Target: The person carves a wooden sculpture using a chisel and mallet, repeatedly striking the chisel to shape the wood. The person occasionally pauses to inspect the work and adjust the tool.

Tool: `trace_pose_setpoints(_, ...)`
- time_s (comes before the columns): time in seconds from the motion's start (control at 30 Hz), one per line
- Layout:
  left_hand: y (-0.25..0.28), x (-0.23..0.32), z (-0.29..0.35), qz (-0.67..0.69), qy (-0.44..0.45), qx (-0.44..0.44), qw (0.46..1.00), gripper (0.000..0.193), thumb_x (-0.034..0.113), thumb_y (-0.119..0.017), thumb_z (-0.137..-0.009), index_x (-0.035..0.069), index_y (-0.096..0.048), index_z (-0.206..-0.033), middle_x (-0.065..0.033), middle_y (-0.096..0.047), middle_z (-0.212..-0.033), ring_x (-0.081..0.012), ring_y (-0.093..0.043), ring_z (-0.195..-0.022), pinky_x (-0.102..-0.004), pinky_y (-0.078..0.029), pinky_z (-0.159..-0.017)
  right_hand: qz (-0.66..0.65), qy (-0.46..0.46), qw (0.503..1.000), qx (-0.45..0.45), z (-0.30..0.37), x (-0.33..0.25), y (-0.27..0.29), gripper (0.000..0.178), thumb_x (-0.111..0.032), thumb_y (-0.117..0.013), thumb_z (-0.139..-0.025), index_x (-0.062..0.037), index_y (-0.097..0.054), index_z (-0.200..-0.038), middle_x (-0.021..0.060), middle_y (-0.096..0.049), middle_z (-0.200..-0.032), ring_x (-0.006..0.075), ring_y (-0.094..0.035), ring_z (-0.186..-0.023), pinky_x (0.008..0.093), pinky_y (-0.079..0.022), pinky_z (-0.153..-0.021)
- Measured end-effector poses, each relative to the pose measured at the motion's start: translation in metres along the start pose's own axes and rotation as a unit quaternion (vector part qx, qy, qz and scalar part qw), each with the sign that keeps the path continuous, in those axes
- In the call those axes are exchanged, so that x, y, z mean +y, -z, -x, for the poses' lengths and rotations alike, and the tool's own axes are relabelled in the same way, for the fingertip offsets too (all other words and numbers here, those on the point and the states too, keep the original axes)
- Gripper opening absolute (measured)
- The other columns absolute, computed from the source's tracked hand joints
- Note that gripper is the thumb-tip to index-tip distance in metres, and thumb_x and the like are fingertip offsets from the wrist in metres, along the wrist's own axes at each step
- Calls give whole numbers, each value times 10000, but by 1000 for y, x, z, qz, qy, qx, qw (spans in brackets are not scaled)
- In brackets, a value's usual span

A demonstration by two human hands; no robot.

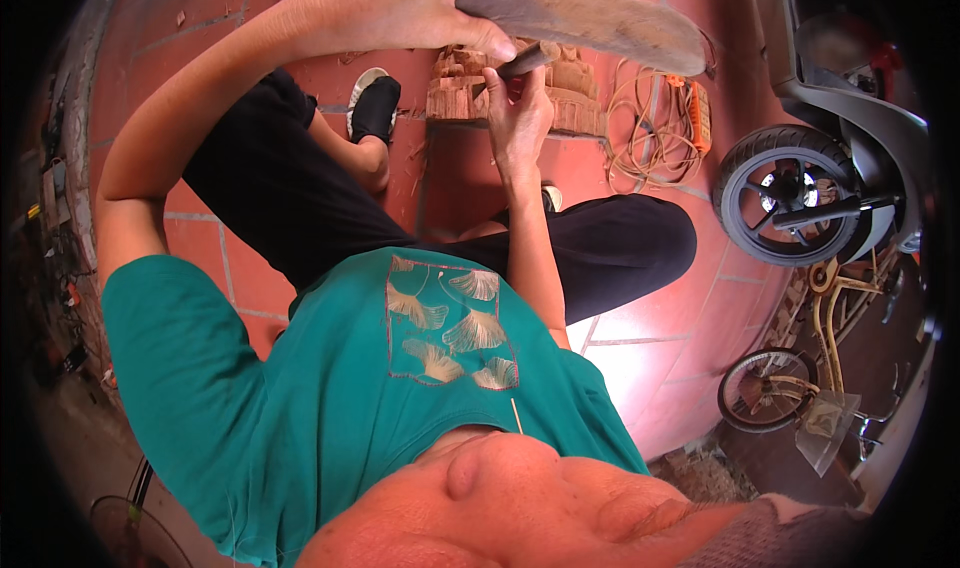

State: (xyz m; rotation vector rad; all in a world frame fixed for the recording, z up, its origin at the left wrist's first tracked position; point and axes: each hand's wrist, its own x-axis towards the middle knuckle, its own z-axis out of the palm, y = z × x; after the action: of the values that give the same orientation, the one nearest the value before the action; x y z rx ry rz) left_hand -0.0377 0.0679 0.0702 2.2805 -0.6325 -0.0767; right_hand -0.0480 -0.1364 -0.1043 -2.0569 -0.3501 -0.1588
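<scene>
My left hand [410, 10] reaches across the top of the view and is closed around a long, flat, worn wooden club [590, 26], which hides part of its fingers. Its thumb is stretched out close to the chisel. My right hand [520, 118] is raised just below the club, its fingers round a chisel [522, 61] with a pale wooden end. The chisel slants down to the left. Behind both hands, a carved block of reddish-brown wood [456, 100] sits on the floor, partly covered by hands and tools.
Red tiles [640, 353] cover the floor, with wood shavings near the block. Right of the block lie a coiled cord [640, 138] and an orange power strip [699, 116]. A motor scooter wheel [785, 193] and a small bicycle [770, 388] stand further right. My bent legs [330, 188] flank the work.
</scene>
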Motion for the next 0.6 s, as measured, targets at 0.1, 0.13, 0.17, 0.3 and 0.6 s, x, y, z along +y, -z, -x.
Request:
trace_pose_setpoints(0.1,-20,-23,6,-94,56,-10,994,789,275,-819,-776,118,-486,-1474,-229,-713,-943,-364,-713,-832,-427,-555,-776,11,-1,1000,-7,1,0,-4,303,-86,-773,-879,-31,-554,-1082,161,-688,-823,296,-701,-738,386,-552,-647)
trace_pose_setpoints(0.13,-25,-29,9,-147,83,-11,986,821,270,-819,-749,195,-490,-1498,-198,-725,-940,-347,-709,-819,-430,-551,-798,3,3,1000,-9,1,-3,-4,299,-86,-771,-880,-31,-554,-1078,163,-687,-825,302,-701,-740,390,-553,-649)
trace_pose_setpoints(0.17,-18,-20,3,-154,95,-35,983,786,275,-822,-761,169,-513,-1475,-190,-728,-949,-349,-713,-825,-426,-553,-794,-2,4,1000,-7,0,-2,-3,295,-87,-769,-881,-30,-555,-1074,165,-686,-827,308,-701,-742,394,-554,-650)
trace_pose_setpoints(0.3,7,12,0,-32,65,-20,997,740,286,-802,-846,-27,-474,-1432,-298,-688,-979,-397,-718,-887,-421,-557,-764,-2,4,1000,2,2,-3,-2,295,-93,-764,-889,-28,-552,-1082,165,-689,-848,304,-701,-745,395,-556,-653)
trace_pose_setpoints(0.6,4,0,4,-53,67,-78,993,730,282,-775,-858,-29,-464,-1440,-297,-689,-995,-402,-712,-916,-432,-549,-800,-15,-3,1000,0,3,5,-2,323,-100,-772,-892,-42,-546,-1115,122,-705,-868,248,-697,-747,360,-548,-638)
